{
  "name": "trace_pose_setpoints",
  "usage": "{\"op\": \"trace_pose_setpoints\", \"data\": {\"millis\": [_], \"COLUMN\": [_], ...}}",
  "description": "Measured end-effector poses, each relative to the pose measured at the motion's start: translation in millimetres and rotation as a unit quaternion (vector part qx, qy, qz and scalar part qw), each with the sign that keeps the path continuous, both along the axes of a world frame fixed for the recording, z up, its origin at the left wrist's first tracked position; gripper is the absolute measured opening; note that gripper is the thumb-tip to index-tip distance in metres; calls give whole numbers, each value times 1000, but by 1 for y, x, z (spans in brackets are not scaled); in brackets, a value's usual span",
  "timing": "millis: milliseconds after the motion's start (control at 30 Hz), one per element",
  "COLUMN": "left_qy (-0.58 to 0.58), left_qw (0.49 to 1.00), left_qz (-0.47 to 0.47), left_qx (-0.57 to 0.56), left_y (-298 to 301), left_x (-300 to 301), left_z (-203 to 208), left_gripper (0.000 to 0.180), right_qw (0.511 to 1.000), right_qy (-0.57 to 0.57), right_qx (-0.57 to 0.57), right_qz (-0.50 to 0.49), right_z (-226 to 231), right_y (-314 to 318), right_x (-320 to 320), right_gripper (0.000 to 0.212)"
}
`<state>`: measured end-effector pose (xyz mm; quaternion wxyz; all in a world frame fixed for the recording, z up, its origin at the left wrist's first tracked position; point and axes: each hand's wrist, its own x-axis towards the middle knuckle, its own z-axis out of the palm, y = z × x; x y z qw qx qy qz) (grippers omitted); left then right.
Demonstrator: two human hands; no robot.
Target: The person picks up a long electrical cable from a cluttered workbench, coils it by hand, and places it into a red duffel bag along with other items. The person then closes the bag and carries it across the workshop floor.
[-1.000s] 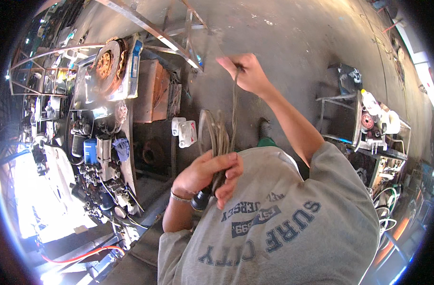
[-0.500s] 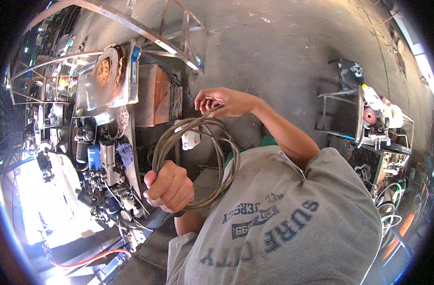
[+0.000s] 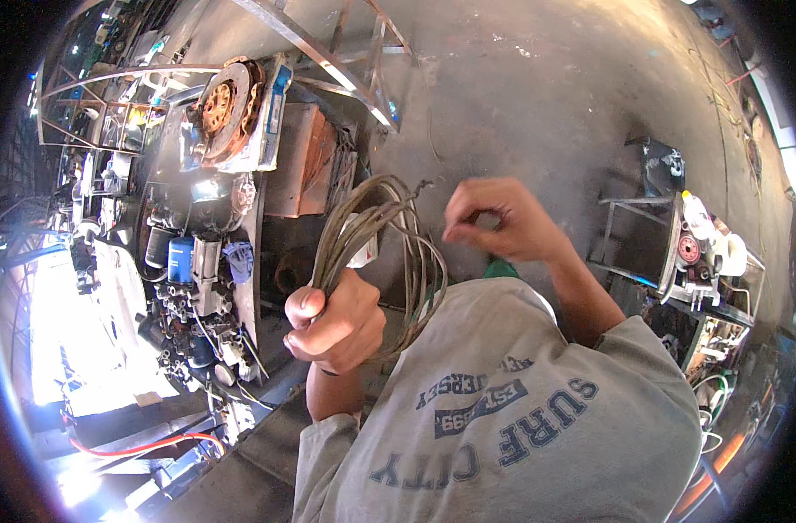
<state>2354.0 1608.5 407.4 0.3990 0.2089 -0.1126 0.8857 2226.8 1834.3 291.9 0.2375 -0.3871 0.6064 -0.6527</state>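
1. Since half a second ago, your right hand (image 3: 502, 222) has swung out to the right, away from the wire coil (image 3: 376, 253).
2. Your left hand (image 3: 332, 322) grips the coil's lower side in a fist, upright before your chest.
3. Your right hand is clenched just beside the coil; whether it pinches a strand cannot be told.
4. A cluttered desk (image 3: 250, 261) stands to your left.

Dull grey-brown coil of thin cable (image 3: 389, 253), w/ a rust-brown round metal disc (image 3: 223, 105) on the bench. Blue cylindrical can (image 3: 180, 259) nr it. Grey short-sleeved t-shirt (image 3: 520, 436) w/ dark blue print. Thin red hose (image 3: 145, 446) lower left. Grey concrete floor (image 3: 546, 96), darker stains.
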Motion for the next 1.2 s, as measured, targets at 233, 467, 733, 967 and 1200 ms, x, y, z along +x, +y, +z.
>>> {"op": "trace_pose_setpoints", "data": {"millis": [233,467,733,967,1200], "left_qy": [-8,0,0,-17,-64], "left_qw": [1000,1000,995,997,986], "left_qz": [-20,14,93,77,72], "left_qx": [-18,17,-23,15,140], "left_y": [7,-8,-33,-31,-3], "left_x": [-11,-9,32,24,15], "left_z": [1,-12,-8,-10,11], "left_gripper": [51,50,50,50,45], "right_qw": [993,978,965,891,980], "right_qy": [57,170,-163,-294,118], "right_qx": [97,51,28,-77,134], "right_qz": [34,106,204,339,89], "right_z": [11,-22,20,44,-8], "right_y": [-45,-85,22,39,25], "right_x": [13,10,-50,-67,-38], "right_gripper": [45,37,23,35,29]}}
